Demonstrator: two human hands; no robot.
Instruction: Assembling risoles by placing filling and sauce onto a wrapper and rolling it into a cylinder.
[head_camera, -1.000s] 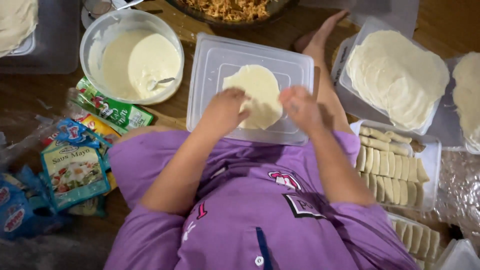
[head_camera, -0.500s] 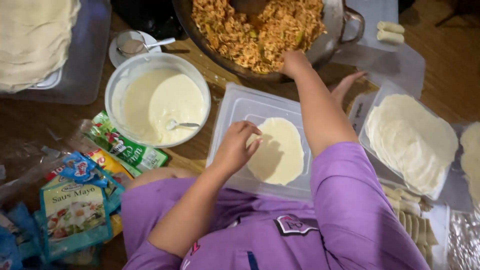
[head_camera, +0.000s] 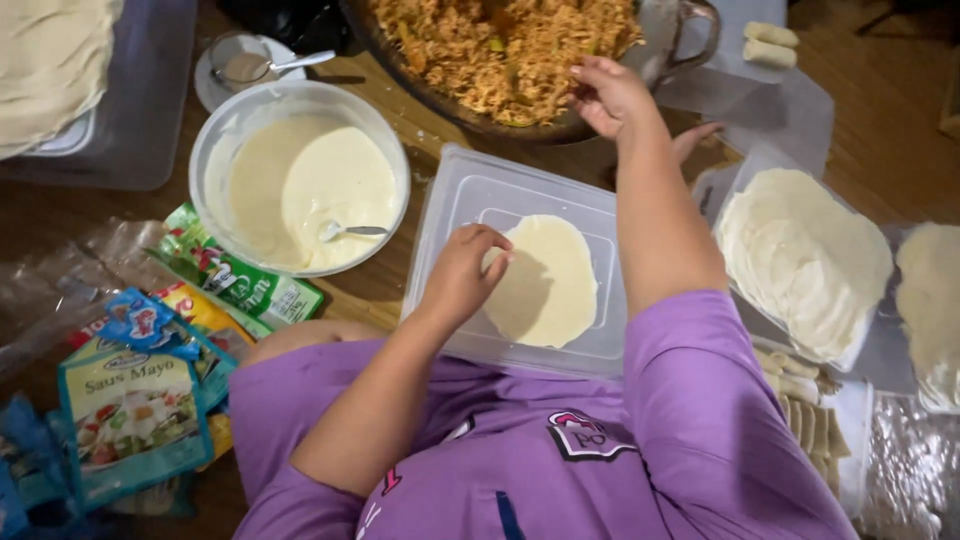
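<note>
Tabletop (head_camera: 370, 300): dark wood, crowded on all sides, little free room.

Pan of shredded orange filling (head_camera: 500, 50): top centre, rim close to the upturned tray. Risk: strands dropping on the tabletop on the way across, since a pinch of loose filling sheds easily.

Clear plastic tray (head_camera: 450, 210): upside down, used as a work surface, just below the pan. Risk: it may slide if pressed at one edge.

White bowl of pale batter (head_camera: 215, 150): left of the tray, a spoon (head_camera: 350, 231) lying in it. Risk: a forearm swing could catch the spoon handle.

Stack of round wrappers (head_camera: 800, 255): right of the tray, beside the right arm. Risk: drying out uncovered; a sleeve could drag the top sheet.

Single round wrapper (head_camera: 545, 280): flat on the tray, centre. Risk: thin dough, likely to tear or crease if pinned unevenly.

Sauce sachets (head_camera: 130, 400): lower left, well apart from the work.

Right hand (head_camera: 605, 95): over the pan's edge, fingers pinched into the filling.

Left hand (head_camera: 462, 270): holding nothing, fingertips curled onto the wrapper's left edge.
</note>
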